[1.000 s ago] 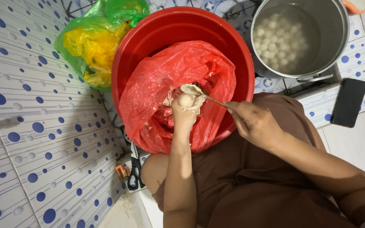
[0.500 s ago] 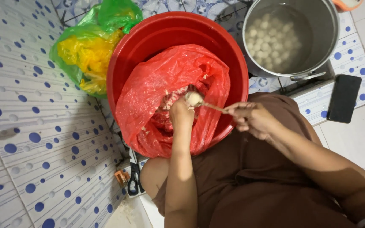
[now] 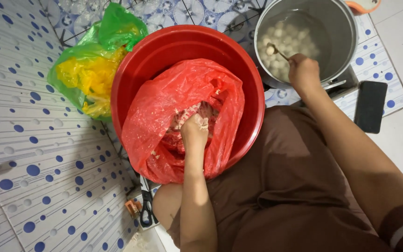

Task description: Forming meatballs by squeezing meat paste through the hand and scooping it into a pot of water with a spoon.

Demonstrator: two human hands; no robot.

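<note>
Holding a spoon (image 3: 277, 51) over the pot (image 3: 346, 28), right hand (image 3: 303, 71) drops a ball; left hand (image 3: 195, 130) fists paste in the bag (image 3: 164, 107).

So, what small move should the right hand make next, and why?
Probably tip the spoon so the ball drops into the pot. The right hand holds the spoon over the pot's water, where many pale balls float, and one ball sits on the spoon. The left hand is in the paste inside the red bag.
</note>
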